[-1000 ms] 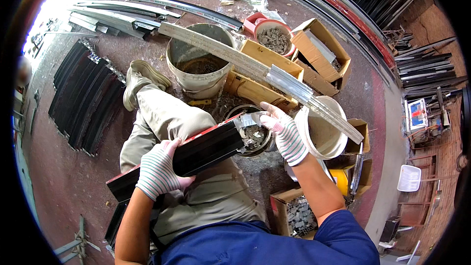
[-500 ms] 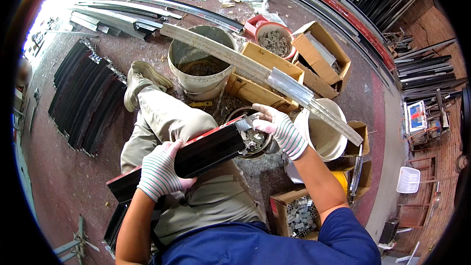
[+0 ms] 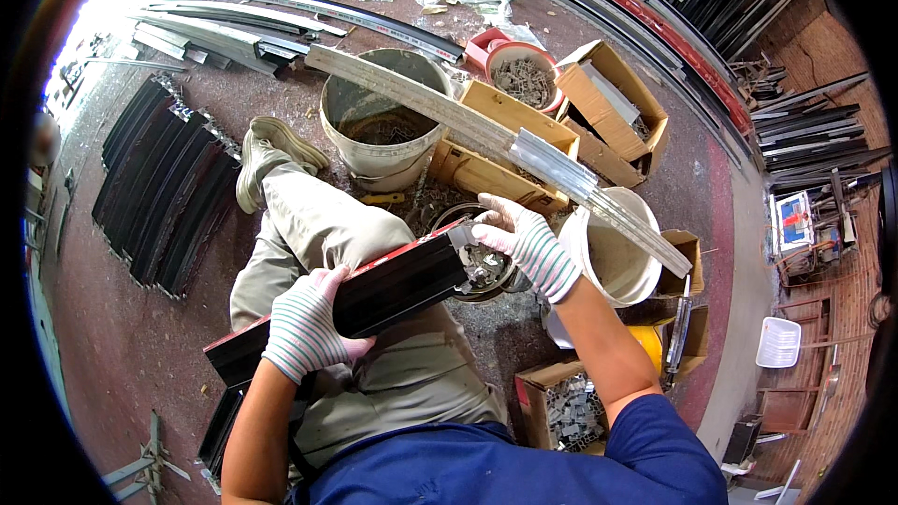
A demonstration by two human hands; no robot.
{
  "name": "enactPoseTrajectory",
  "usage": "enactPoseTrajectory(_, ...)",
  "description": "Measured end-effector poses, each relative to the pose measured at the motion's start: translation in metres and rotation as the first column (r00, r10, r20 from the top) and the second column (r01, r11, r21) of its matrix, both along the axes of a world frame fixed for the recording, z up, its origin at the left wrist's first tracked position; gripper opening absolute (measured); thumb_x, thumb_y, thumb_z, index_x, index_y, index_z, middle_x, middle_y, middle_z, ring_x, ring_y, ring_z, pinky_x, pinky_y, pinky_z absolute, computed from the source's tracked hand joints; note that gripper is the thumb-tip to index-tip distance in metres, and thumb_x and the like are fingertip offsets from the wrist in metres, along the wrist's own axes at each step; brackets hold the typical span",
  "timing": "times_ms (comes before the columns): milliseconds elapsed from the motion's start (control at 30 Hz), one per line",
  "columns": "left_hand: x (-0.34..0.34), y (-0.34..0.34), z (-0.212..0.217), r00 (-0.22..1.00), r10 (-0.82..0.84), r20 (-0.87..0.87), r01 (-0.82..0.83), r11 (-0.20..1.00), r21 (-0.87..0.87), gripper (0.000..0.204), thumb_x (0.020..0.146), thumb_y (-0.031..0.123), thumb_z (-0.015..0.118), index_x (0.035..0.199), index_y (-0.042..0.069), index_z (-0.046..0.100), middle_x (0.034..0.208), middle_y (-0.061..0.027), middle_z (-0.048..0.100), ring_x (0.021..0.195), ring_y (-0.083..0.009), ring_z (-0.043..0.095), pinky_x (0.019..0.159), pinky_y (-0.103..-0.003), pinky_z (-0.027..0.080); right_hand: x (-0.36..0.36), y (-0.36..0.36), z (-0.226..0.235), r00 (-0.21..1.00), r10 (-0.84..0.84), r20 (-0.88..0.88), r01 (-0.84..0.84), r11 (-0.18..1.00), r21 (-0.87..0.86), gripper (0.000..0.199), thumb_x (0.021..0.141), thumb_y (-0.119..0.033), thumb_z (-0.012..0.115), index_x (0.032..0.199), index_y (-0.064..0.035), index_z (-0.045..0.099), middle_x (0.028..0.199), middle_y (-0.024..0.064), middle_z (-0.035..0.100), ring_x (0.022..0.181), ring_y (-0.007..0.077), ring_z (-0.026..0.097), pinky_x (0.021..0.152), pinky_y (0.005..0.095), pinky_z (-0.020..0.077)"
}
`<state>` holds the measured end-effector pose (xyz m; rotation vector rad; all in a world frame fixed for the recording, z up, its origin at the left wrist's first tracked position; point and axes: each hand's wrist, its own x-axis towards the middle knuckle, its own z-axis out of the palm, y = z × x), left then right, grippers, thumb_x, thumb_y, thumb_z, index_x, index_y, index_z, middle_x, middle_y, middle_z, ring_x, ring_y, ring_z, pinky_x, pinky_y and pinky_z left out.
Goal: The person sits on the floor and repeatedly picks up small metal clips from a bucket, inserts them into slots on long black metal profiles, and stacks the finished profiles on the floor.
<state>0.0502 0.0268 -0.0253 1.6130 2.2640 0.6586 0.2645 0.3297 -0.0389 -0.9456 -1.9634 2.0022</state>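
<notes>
A black metal profile (image 3: 398, 287) with a red strip along its top edge lies slanted across my lap. My left hand (image 3: 313, 329), in a white striped knit glove, is closed around it, thumb over the upper edge. A small silvery metal piece (image 3: 462, 237) sits at the profile's far right end. My right hand (image 3: 529, 241), gloved alike, pinches this piece with thumb and fingertips; its exact shape is partly hidden. Just beneath that end stands a round container (image 3: 486, 292) of small metal pieces, partly covered by the profile and my hand.
Ahead stand a big grey bucket (image 3: 383, 145), a wooden box (image 3: 505, 178) and a white bucket (image 3: 644, 266), with a long metal bar (image 3: 421, 105) across them. A carton of metal brackets (image 3: 572, 411) is at my right. Stacked black profiles (image 3: 164, 187) lie on the left floor.
My right hand has shifted slightly left, closer against the profile's end with the small metal piece. My left hand and the profile stay almost still.
</notes>
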Motion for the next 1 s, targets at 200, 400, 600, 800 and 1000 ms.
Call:
enactPoseTrajectory(200, -0.001, -0.001, -0.001, 1.0, -0.005, -0.013, 0.005, 1.0, -0.007, 0.1, 0.053, 0.043, 0.094, 0.138, 0.005, 0.057, 0.109, -0.017, 0.066, 0.099, -0.0369, 0.068, 0.089, -0.044, 0.056, -0.004, -0.025, 0.003, 1.0, -0.001, -0.012, 0.002, 0.996, 0.085, 0.074, 0.096, -0.017, 0.08, 0.158, 0.004, 0.045, 0.119, 0.0094, 0.076, 0.107, 0.0148, 0.07, 0.098, 0.0309, 0.0553)
enactPoseTrajectory(400, -0.001, -0.001, -0.002, 1.0, -0.008, -0.005, 0.008, 1.0, -0.015, 0.102, 0.053, 0.042, 0.094, 0.139, 0.004, 0.055, 0.11, -0.017, 0.066, 0.101, -0.0371, 0.067, 0.091, -0.043, 0.056, 0.0, -0.014, -0.004, 0.997, -0.009, -0.081, 0.017, 0.995, 0.095, 0.053, 0.105, -0.022, 0.07, 0.149, 0.0051, 0.056, 0.122, 0.0098, 0.075, 0.113, 0.0137, 0.068, 0.102, 0.0274, 0.0523)
enactPoseTrajectory(600, -0.001, -0.001, -0.007, 1.0, -0.005, 0.012, 0.005, 1.0, -0.013, 0.103, 0.055, 0.045, 0.093, 0.141, 0.004, 0.054, 0.114, -0.017, 0.066, 0.103, -0.0367, 0.066, 0.093, -0.044, 0.055, 0.016, 0.044, -0.128, 0.956, -0.273, 0.103, 0.221, 0.908, 0.356, 0.037, 0.103, -0.029, 0.07, 0.127, -0.0011, 0.074, 0.112, 0.0127, 0.08, 0.101, 0.0172, 0.073, 0.094, 0.0313, 0.0559)
enactPoseTrajectory(800, -0.001, 0.001, -0.005, 1.0, 0.001, 0.007, -0.001, 1.0, -0.012, 0.102, 0.054, 0.043, 0.093, 0.141, 0.004, 0.054, 0.113, -0.017, 0.066, 0.104, -0.0371, 0.066, 0.093, -0.044, 0.055, 0.046, 0.044, -0.252, 0.608, -0.126, 0.784, -0.595, 0.581, 0.556, 0.032, 0.093, -0.038, 0.07, 0.114, -0.0155, 0.079, 0.116, 0.0129, 0.077, 0.115, 0.0337, 0.069, 0.107, 0.0459, 0.0503)
enactPoseTrajectory(1000, -0.002, 0.008, -0.005, 1.0, -0.014, 0.004, 0.014, 1.0, -0.025, 0.103, 0.052, 0.041, 0.093, 0.14, 0.004, 0.054, 0.113, -0.0182, 0.066, 0.104, -0.0378, 0.067, 0.093, -0.044, 0.055, 0.04, 0.033, -0.312, 0.742, -0.22, 0.633, -0.574, 0.281, 0.77, 0.028, 0.087, -0.036, 0.077, 0.102, -0.0124, 0.075, 0.109, 0.0114, 0.072, 0.116, 0.0318, 0.064, 0.116, 0.0488, 0.0375)
